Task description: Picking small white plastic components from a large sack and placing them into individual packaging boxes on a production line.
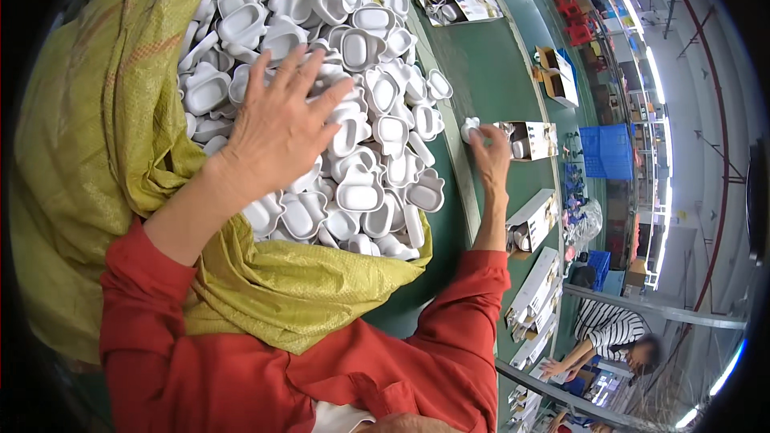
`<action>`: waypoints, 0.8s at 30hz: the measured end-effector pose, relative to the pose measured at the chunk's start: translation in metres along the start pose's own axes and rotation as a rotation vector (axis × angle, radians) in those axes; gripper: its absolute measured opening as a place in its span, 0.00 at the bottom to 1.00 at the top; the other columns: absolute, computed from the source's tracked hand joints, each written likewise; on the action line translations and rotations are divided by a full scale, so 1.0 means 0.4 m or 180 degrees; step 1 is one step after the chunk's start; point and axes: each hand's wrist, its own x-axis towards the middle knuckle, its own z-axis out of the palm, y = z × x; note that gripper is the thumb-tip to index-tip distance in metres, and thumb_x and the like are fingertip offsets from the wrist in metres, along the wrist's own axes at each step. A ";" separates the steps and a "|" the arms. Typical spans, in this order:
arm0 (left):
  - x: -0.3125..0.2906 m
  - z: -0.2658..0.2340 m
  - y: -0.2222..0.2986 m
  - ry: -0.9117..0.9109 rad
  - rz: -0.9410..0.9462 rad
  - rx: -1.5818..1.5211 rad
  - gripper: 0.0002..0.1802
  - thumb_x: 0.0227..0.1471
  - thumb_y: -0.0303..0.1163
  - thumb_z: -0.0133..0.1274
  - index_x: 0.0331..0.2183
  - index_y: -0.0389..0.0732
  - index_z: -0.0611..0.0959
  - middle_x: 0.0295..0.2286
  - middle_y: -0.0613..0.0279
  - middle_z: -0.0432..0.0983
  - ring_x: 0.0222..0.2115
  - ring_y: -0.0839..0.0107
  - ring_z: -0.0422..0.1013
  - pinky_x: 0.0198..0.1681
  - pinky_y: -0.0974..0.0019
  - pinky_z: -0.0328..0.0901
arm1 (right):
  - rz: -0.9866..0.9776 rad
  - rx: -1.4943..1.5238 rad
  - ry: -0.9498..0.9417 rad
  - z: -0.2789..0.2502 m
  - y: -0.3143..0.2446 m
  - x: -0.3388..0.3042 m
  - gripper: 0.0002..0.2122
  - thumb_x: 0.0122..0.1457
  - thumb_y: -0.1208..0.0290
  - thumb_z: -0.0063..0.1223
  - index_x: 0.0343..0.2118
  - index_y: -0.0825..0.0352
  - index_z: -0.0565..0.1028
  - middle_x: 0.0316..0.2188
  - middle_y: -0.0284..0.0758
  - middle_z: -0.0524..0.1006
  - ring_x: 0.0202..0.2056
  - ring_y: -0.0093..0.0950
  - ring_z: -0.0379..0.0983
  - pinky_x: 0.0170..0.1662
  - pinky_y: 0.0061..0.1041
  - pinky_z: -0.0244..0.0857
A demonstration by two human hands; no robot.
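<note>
A heap of small white plastic dishes (361,196), shallow and rounded with a wavy edge at one end, fills a yellow woven sack (321,281) in front of me. My left hand (281,124) lies over the heap with its fingers spread, touching or just above the dishes; nothing shows in its grip. Over at the right, my right hand (491,151) pinches one white dish (470,128) between thumb and fingers, at the belt's near side. Close beside that hand is an open printed carton (541,141) with white pieces inside.
More open cartons (532,220) line the green conveyor belt (481,56), one box (465,6) farther up it. A blue crate (605,152) stands beyond. At the lower right, a person in a striped shirt (613,325) reaches toward the line. A metal rail (658,313) crosses there.
</note>
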 end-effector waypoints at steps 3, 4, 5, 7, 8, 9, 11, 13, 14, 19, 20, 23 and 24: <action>0.003 0.012 -0.013 -0.0127 -0.0219 -0.0041 0.34 0.54 0.41 0.58 0.61 0.46 0.70 0.61 0.46 0.58 0.62 0.46 0.54 0.63 0.37 0.48 | 0.0087 -0.0379 -0.0227 0.014 -0.018 -0.030 0.13 0.54 0.66 0.62 0.34 0.73 0.80 0.46 0.47 0.76 0.49 0.45 0.71 0.54 0.38 0.64; 0.002 0.020 -0.012 -0.0196 -0.0263 -0.0243 0.34 0.54 0.42 0.58 0.60 0.45 0.70 0.61 0.47 0.57 0.62 0.46 0.54 0.62 0.37 0.49 | 0.0322 -0.0271 -0.0378 0.005 -0.020 -0.039 0.12 0.55 0.66 0.62 0.33 0.72 0.79 0.48 0.47 0.76 0.52 0.46 0.69 0.57 0.39 0.62; 0.001 0.028 -0.013 -0.0265 -0.0311 -0.0442 0.34 0.54 0.42 0.58 0.60 0.45 0.70 0.62 0.47 0.56 0.62 0.46 0.54 0.62 0.36 0.50 | 0.0289 -0.0247 -0.0399 -0.004 -0.022 -0.040 0.11 0.55 0.68 0.61 0.32 0.72 0.79 0.47 0.47 0.75 0.51 0.46 0.70 0.56 0.39 0.63; 0.002 0.032 -0.011 -0.0221 -0.0194 -0.0470 0.35 0.54 0.42 0.58 0.60 0.44 0.70 0.62 0.46 0.54 0.61 0.44 0.54 0.61 0.35 0.51 | 0.0107 -0.0207 -0.0316 0.002 -0.031 -0.020 0.09 0.55 0.69 0.61 0.31 0.72 0.79 0.48 0.47 0.75 0.51 0.45 0.70 0.56 0.39 0.63; 0.002 0.029 -0.008 -0.0242 -0.0165 -0.0468 0.35 0.54 0.42 0.58 0.60 0.43 0.70 0.62 0.46 0.54 0.61 0.44 0.54 0.61 0.35 0.51 | -0.0047 -0.0166 -0.0243 0.006 -0.036 -0.011 0.08 0.55 0.70 0.61 0.31 0.71 0.79 0.48 0.46 0.75 0.51 0.45 0.70 0.56 0.40 0.63; 0.002 0.024 -0.007 -0.0202 -0.0172 -0.0482 0.35 0.53 0.42 0.58 0.60 0.42 0.70 0.62 0.46 0.54 0.61 0.43 0.54 0.61 0.35 0.51 | -0.0040 0.0066 -0.0159 0.014 -0.040 0.013 0.07 0.55 0.70 0.62 0.31 0.69 0.80 0.48 0.42 0.76 0.52 0.43 0.69 0.56 0.41 0.61; 0.001 0.025 -0.009 -0.0192 -0.0181 -0.0495 0.35 0.53 0.42 0.58 0.60 0.42 0.70 0.62 0.46 0.54 0.61 0.43 0.54 0.60 0.36 0.51 | -0.0244 -0.0012 0.0139 0.024 -0.061 0.084 0.06 0.54 0.69 0.63 0.31 0.65 0.80 0.49 0.39 0.76 0.53 0.42 0.69 0.56 0.42 0.59; -0.005 0.025 -0.015 -0.0117 -0.0155 -0.0508 0.35 0.53 0.42 0.59 0.59 0.42 0.70 0.61 0.45 0.55 0.60 0.42 0.55 0.59 0.37 0.52 | -0.0373 -0.0108 0.0202 0.043 -0.091 0.171 0.07 0.53 0.67 0.64 0.32 0.63 0.81 0.50 0.37 0.76 0.53 0.40 0.68 0.56 0.41 0.58; -0.006 0.025 -0.015 -0.0123 -0.0157 -0.0530 0.35 0.53 0.41 0.59 0.59 0.42 0.71 0.61 0.44 0.55 0.59 0.42 0.55 0.59 0.38 0.53 | -0.0455 -0.0212 0.0239 0.053 -0.106 0.210 0.07 0.53 0.67 0.64 0.32 0.62 0.81 0.50 0.37 0.76 0.53 0.40 0.68 0.55 0.41 0.59; -0.005 0.022 -0.008 -0.0033 -0.0119 -0.0570 0.35 0.51 0.41 0.61 0.58 0.42 0.71 0.60 0.42 0.56 0.58 0.42 0.56 0.58 0.37 0.53 | -0.0471 -0.0911 0.0013 0.097 -0.115 0.359 0.08 0.53 0.63 0.63 0.34 0.59 0.84 0.53 0.38 0.74 0.55 0.41 0.67 0.56 0.43 0.58; -0.002 0.021 -0.006 -0.0039 -0.0124 -0.0576 0.35 0.51 0.41 0.61 0.58 0.42 0.71 0.60 0.42 0.56 0.58 0.42 0.56 0.58 0.37 0.53 | -0.0430 -0.1041 -0.0049 0.096 -0.093 0.373 0.08 0.53 0.62 0.62 0.34 0.58 0.84 0.53 0.38 0.75 0.55 0.41 0.68 0.56 0.43 0.58; -0.008 0.022 -0.007 0.0004 -0.0120 -0.0589 0.35 0.51 0.41 0.61 0.59 0.42 0.70 0.60 0.42 0.55 0.58 0.41 0.56 0.58 0.37 0.53 | 0.0422 -0.1948 0.0320 0.110 -0.089 0.393 0.12 0.55 0.62 0.57 0.37 0.63 0.82 0.52 0.42 0.74 0.55 0.41 0.68 0.55 0.43 0.58; -0.011 0.024 -0.009 -0.0013 -0.0130 -0.0586 0.35 0.51 0.41 0.61 0.59 0.42 0.70 0.60 0.42 0.55 0.58 0.41 0.56 0.58 0.37 0.53 | 0.0307 -0.1794 0.0817 0.116 -0.092 0.363 0.12 0.57 0.64 0.56 0.38 0.66 0.81 0.51 0.44 0.74 0.54 0.42 0.69 0.54 0.45 0.58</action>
